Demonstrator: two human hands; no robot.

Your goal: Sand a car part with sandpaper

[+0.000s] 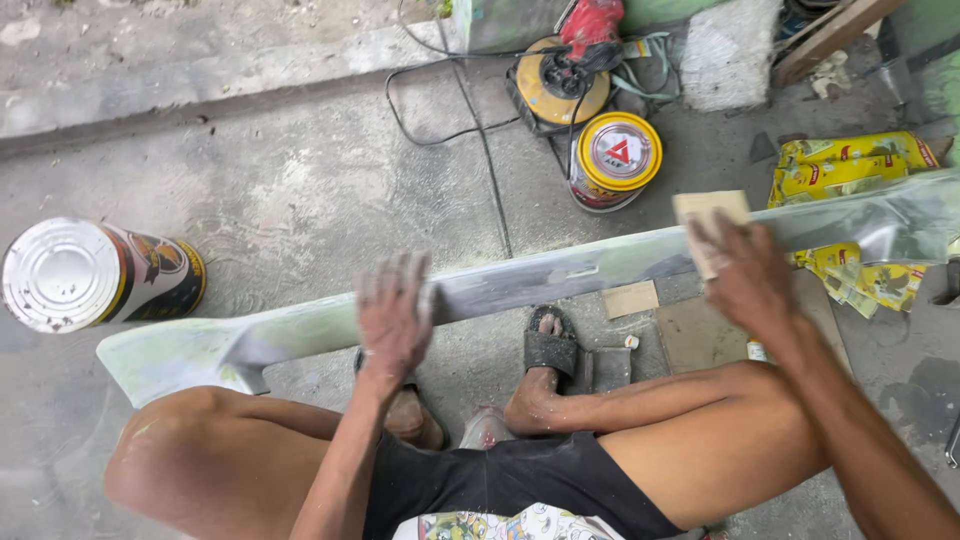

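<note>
A long pale green and grey body panel (560,272) lies across my knees, running from lower left to upper right. My left hand (393,312) rests flat on top of it near the middle, fingers spread and dusty. My right hand (745,272) presses a tan sheet of sandpaper (708,208) against the panel further right. Both hands look blurred. My bare legs and sandalled feet (548,350) sit under the panel.
On the concrete floor stand a large silver-topped can (70,275) at left, a yellow-lidded paint tin (618,152), and a red power tool (590,30) on another tin with cables. Yellow wrappers (850,165) lie at right, sandpaper scraps (630,298) under the panel.
</note>
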